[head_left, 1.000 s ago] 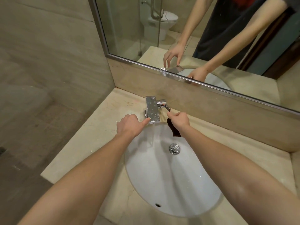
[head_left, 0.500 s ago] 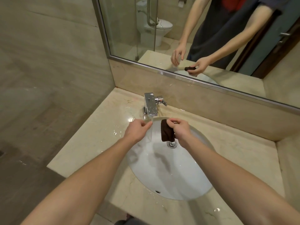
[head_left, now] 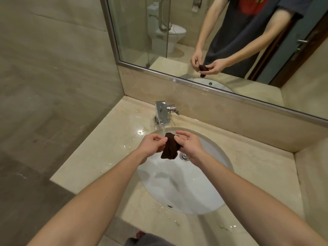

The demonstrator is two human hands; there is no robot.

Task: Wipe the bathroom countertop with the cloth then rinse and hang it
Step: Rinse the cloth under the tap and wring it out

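Left hand (head_left: 153, 145) and right hand (head_left: 190, 145) together at the centre of the frame, just above the back of the sink. Left one pinching the top edge of the dark brown cloth (head_left: 170, 148) between thumb and fingertips. Right one curled round its other side, index finger lifted a bit. Cloth bunched up between the two, lower end dangling over the white basin (head_left: 186, 190), right beside the drain (head_left: 184, 155).

Thin stream of water (head_left: 162, 130) straight down from the chrome faucet (head_left: 162, 114), either onto the cloth's top or just behind it, can't tell which. Faucet handle (head_left: 173, 110) sticking out to the right.

Beige marble countertop (head_left: 99, 153) all around the basin, wet patches and droplets shining left of the faucet and along the front edge at lower right. Overflow hole (head_left: 169, 206) near the bottom rim of the basin.

Mirror (head_left: 127, 23) across the upper right, same two hands and cloth reflected in it, plus a dark T-shirt (head_left: 236, 27), a white toilet (head_left: 174, 35) behind glass and a door (head_left: 301, 41) at far right. Tiled wall (head_left: 53, 68) filling the left side.
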